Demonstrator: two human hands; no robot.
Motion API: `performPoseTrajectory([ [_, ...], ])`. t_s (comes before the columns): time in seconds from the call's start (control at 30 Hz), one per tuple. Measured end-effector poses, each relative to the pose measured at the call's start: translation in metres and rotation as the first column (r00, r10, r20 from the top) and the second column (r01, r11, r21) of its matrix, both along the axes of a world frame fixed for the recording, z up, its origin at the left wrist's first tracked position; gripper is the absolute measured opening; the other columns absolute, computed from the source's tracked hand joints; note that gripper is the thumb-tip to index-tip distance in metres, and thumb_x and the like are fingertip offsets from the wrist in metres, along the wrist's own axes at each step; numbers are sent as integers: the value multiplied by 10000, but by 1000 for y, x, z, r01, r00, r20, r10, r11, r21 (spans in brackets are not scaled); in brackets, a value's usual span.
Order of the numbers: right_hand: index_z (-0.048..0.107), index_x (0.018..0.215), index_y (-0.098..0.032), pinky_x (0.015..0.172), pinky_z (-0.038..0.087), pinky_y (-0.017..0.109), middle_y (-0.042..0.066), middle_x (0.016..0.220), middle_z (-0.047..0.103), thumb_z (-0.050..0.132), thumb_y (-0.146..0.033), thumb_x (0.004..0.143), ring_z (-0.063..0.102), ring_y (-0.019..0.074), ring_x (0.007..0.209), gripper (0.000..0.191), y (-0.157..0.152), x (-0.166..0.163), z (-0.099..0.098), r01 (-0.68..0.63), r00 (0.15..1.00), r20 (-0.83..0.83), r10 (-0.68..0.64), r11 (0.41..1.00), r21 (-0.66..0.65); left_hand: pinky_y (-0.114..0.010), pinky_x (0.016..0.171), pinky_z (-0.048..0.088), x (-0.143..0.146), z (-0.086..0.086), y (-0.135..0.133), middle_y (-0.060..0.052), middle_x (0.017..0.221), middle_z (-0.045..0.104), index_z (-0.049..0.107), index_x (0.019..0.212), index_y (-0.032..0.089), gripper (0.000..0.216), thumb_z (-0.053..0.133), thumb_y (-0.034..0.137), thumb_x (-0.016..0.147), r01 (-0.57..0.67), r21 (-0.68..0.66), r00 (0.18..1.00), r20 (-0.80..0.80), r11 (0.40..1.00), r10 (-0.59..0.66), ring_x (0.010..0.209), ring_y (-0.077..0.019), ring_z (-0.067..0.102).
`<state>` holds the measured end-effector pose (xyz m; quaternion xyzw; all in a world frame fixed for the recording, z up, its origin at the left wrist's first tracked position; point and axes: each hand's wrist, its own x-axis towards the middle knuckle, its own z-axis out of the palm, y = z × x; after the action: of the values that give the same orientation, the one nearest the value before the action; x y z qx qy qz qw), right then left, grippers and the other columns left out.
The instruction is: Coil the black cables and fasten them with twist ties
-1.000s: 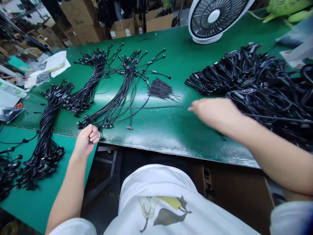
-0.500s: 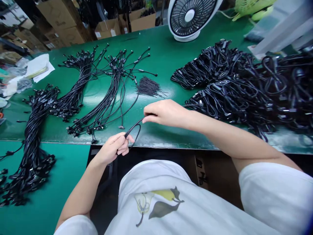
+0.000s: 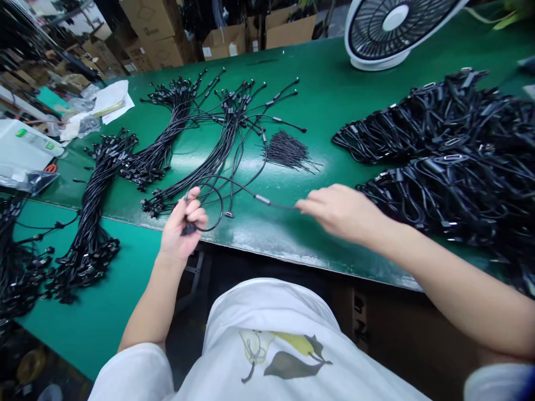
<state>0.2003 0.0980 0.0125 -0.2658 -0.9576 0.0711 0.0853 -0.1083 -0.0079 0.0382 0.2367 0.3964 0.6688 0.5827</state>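
Note:
A black cable [image 3: 240,184] with a grey sleeve on it runs between my two hands above the front of the green bench. My left hand [image 3: 184,225] is closed on its looped end, and a black connector shows at the palm. My right hand [image 3: 334,211] pinches the other end, whose tip is hidden in the fingers. Just beyond lies a loose bundle of similar cables [image 3: 209,153]. A pile of short black ties [image 3: 288,150] rests to the right of that bundle.
Coiled black cables [image 3: 443,128] are heaped on the right of the green bench [image 3: 309,245]. More straight bundles [image 3: 94,206] lie at left. A white fan [image 3: 378,60] stands at the back, and papers [image 3: 111,100] and plastic bags are at far left.
My hands have moved apart, drawing the cable out between them; the loop at my left hand has opened wider. The camera view has turned left.

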Motion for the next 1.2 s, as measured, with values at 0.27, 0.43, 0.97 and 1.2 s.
performPoseTrajectory([
  [0.27, 641, 855, -177, 707, 358, 293, 59, 845, 659, 414, -267, 967, 559, 163, 754, 268, -23, -61, 27, -194, 962, -240, 129, 942, -272, -297, 718, 500, 57, -35, -1, -22, 684, 611, 674, 936, 170, 356, 561, 506, 908, 392, -106, 702, -607, 914, -372, 690, -159, 599],
  [0.43, 568, 944, -204, 777, 434, 300, 22, 860, 603, 545, -479, 905, 559, 163, 843, 279, -19, -75, -1, -134, 690, -592, -415, 731, -669, -198, 439, 273, 58, -30, 1, 62, 574, 389, 621, 860, 163, 312, 634, 474, 874, 264, -59, 941, -203, 963, -270, 435, -50, 308],
  [0.97, 524, 933, -220, 642, 511, 226, -12, 869, 596, 644, -617, 800, 598, 95, 724, 435, -57, -119, -26, -645, 264, -354, -897, 109, -756, -307, 682, 380, 85, -83, -17, 4, 645, 427, 443, 611, 194, 504, 556, 615, 865, 299, -120, 905, -280, 947, -321, 672, -149, 432],
  [1.2, 547, 930, -191, 414, 202, 131, -79, 686, 384, 602, -577, 859, 241, -1, 459, 396, -51, -120, -16, -665, 279, -461, -842, 176, -725, -288, 642, 400, 93, -78, -19, 35, 690, 524, 506, 1077, 212, 488, 572, 637, 847, 367, -175, 890, -219, 914, -399, 624, -131, 496],
])
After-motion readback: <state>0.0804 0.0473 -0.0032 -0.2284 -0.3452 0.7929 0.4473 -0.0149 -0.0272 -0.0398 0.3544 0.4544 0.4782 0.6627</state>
